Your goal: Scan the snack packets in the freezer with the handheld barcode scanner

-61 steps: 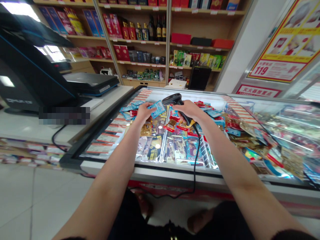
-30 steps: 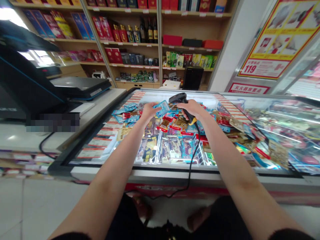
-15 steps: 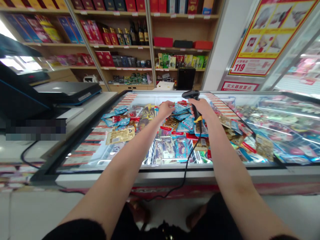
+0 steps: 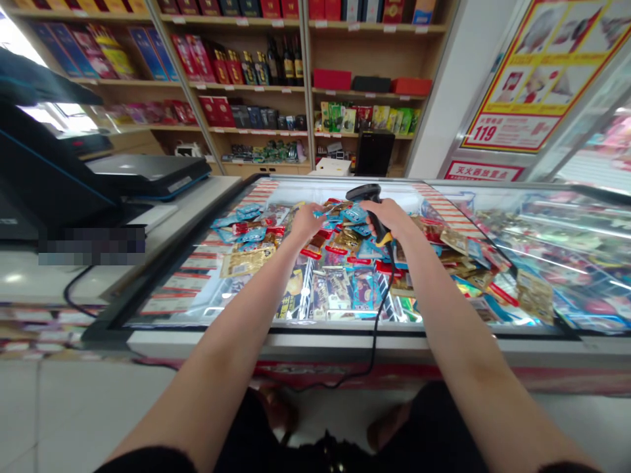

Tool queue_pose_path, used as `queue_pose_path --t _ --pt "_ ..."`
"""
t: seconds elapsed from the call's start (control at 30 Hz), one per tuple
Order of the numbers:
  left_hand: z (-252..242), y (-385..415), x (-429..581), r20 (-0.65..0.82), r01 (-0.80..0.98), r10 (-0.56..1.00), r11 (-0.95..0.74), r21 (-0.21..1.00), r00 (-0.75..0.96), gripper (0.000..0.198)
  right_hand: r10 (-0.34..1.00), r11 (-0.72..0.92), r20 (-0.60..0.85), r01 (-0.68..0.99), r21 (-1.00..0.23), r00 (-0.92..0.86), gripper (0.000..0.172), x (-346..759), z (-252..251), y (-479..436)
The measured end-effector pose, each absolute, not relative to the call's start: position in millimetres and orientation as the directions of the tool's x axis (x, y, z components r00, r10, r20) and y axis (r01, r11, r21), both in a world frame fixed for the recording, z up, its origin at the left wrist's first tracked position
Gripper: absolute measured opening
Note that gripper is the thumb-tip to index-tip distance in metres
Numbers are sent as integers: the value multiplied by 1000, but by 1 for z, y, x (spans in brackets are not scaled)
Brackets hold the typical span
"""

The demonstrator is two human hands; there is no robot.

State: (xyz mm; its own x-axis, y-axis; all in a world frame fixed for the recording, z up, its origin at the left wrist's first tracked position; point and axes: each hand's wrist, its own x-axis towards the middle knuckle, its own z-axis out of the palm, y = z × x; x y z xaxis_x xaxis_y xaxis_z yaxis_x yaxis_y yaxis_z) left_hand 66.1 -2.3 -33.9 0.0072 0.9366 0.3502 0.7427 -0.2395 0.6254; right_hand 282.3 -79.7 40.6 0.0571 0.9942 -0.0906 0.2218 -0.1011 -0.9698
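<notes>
My right hand [image 4: 389, 219] is shut around the grip of a black handheld barcode scanner [image 4: 367, 200], whose head points to the left. Its black coiled-free cord [image 4: 379, 328] hangs down over the front of the freezer. My left hand [image 4: 305, 222] rests among the snack packets [image 4: 345, 243] heaped inside a glass-topped chest freezer [image 4: 345, 338], with no packet showing in it. Blue packets [image 4: 236, 223] lie to its left, and a flat gold packet [image 4: 246, 264] lies nearer me. The two hands are a short way apart.
Wooden shelves [image 4: 246, 85] of boxed goods and bottled liquor stand behind the freezer. On the left is a counter [image 4: 187, 210] holding a black machine [image 4: 148, 174]. On the right, another glass-fronted case [image 4: 582, 263] holds more packets, and a red-and-yellow poster [image 4: 513, 131] hangs above it.
The blue packet held in my left hand earlier no longer shows there, and that hand is down among the packets. The scanner stays in my right hand. The pile has shifted.
</notes>
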Motion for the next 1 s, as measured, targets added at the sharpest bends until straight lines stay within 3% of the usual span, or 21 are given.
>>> queue_pose_path --t 0.17,0.3,0.43,0.53,0.8,1.0 --pt "-29 -6 2 321 802 931 -53 595 -176 31 990 -84 -108 255 -963 -85 28 249 34 -74" --pt "-24 -8 -49 261 845 917 130 518 -301 41 980 -92 -146 336 -937 -139 33 218 37 -74" --pt "-27 -11 -83 148 876 926 263 404 -347 35 970 -81 -163 391 -917 -180 36 191 40 -77" --pt "-32 -11 -91 102 887 929 300 353 -355 38 962 -57 -157 399 -915 -222 35 178 37 -76" --pt "-34 -11 -88 103 889 924 316 331 -367 78 955 -22 -132 381 -924 -266 29 174 32 -72" --pt "-31 -15 -84 135 851 910 304 428 -393 73 957 -23 -129 375 -927 -261 30 177 34 -71"
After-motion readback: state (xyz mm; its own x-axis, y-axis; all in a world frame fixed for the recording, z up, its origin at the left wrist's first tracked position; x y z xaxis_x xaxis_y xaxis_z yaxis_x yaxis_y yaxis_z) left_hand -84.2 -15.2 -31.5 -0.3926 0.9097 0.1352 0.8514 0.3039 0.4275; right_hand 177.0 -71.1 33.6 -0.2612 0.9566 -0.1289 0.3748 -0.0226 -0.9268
